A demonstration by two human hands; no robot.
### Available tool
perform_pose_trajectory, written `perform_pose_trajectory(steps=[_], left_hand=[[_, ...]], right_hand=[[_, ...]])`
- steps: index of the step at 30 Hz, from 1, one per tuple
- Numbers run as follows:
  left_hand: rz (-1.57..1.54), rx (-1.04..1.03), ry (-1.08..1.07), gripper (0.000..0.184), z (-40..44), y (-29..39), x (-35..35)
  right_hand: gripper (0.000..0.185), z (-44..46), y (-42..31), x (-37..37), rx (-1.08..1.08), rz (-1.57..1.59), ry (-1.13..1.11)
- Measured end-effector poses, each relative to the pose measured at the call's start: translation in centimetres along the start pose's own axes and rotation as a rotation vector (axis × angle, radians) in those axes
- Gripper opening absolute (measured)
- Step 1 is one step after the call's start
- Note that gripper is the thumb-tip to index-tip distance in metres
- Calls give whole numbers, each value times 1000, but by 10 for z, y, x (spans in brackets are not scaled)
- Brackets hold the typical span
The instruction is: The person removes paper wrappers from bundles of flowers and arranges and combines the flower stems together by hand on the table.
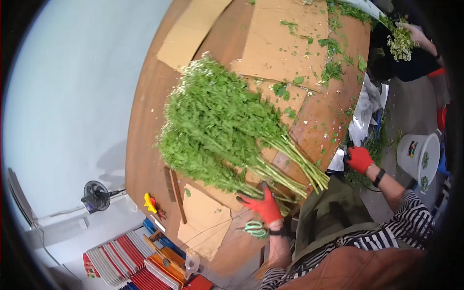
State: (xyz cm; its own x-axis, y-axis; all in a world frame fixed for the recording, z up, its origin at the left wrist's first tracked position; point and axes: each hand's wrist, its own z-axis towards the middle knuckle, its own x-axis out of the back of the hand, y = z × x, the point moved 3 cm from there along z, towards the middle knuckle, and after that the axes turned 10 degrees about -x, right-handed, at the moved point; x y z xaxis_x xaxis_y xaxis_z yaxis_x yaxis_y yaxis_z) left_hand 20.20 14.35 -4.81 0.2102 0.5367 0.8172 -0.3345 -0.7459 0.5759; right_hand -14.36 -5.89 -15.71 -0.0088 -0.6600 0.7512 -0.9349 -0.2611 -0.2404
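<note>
Large leafy bundles of green stems with small white flowers (212, 116) lie on the wooden table (145, 140), their cut ends towards my body. My left hand (263, 205), in a red glove with dark fingertips, rests at the lower stems, thumb and fingers spread around their near edge. My right hand (359, 159), gloved the same way, hangs off the table's right edge beside clear plastic wrapping; its fingertips are partly hidden and what they hold, if anything, cannot be made out. Green-handled scissors (255, 229) lie just below my left hand.
Cardboard sheets (290, 43) with leaf scraps cover parts of the table. A co-worker's hand (418, 36) holds white flowers at the upper right. A white bucket (418, 154) stands at right. A small fan (96, 195), yellow-handled tool (150, 203) and stacked red-and-white items (118, 258) are at lower left.
</note>
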Motion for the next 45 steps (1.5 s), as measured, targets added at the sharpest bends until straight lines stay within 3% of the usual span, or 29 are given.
perform_pose_trajectory(steps=[2,4,5,6,7,9,11,12,13,15,16,18,21,23,24,25,27,29,31,32,33,34,35,37,39,41,45], left_hand=[[43,69,83,108,6,-15,-15],[412,71,1,122,11,-12,-27],[407,122,-42,118,16,3,-22],[406,173,-87,115,17,14,-13],[283,158,-76,114,20,14,-12],[37,116,-70,114,20,8,-14],[70,81,-117,107,14,5,-15],[82,51,-139,104,15,3,-20],[-253,33,-123,79,20,-3,-22],[-594,45,-67,57,24,-45,-54],[-629,130,-73,60,27,-52,-63],[-1124,372,-274,52,29,-38,-56],[-1143,297,-136,46,4,-10,-43],[-1207,300,-105,46,-23,35,0],[-1354,319,-132,48,-31,-19,-47],[-1242,216,-75,49,-44,-24,-47],[-993,201,48,51,-69,-16,-33],[-931,331,-167,52,-62,-4,-31],[-1011,417,-378,48,-53,-39,-58],[-1038,459,-487,47,-49,-56,-71],[-812,333,-522,40,-48,-58,-58],[-581,216,-549,35,-41,-52,-43],[-588,236,-696,32,-39,-53,-32],[-520,160,-888,31,-40,-40,8],[-594,145,-856,30,-44,-60,17],[-625,86,-760,22,-47,-27,49],[-753,12,-661,27,-45,-9,52]], right_hand=[[42,-42,-38,65,-25,193,342],[48,-58,-93,91,139,320,441],[51,-67,-116,105,218,377,493],[62,-66,-142,106,399,311,572],[73,-61,-177,113,405,228,527],[83,-39,-217,93,378,100,506],[90,-13,-235,65,286,-209,478],[90,5,-235,39,224,-162,526],[77,24,-228,16,215,178,491],[59,11,-231,34,114,243,377],[55,9,-232,42,79,262,309],[60,-1,-238,44,167,421,240],[64,-28,-248,57,338,455,242],[68,-46,-245,56,494,461,312],[67,-55,-236,57,485,433,309],[66,-68,-224,62,476,406,305],[62,-78,-199,71,409,424,249],[55,-84,-176,67,291,532,121],[45,-35,-145,20,185,669,72],[42,-31,-141,19,164,577,62],[40,-26,-139,21,152,486,47],[38,-24,-141,24,171,408,95],[33,-26,-144,24,185,207,365],[31,-54,-159,66,186,208,576],[31,-54,-150,71,148,439,649],[38,-84,-154,103,184,433,767],[42,-99,-123,105,61,497,692]])
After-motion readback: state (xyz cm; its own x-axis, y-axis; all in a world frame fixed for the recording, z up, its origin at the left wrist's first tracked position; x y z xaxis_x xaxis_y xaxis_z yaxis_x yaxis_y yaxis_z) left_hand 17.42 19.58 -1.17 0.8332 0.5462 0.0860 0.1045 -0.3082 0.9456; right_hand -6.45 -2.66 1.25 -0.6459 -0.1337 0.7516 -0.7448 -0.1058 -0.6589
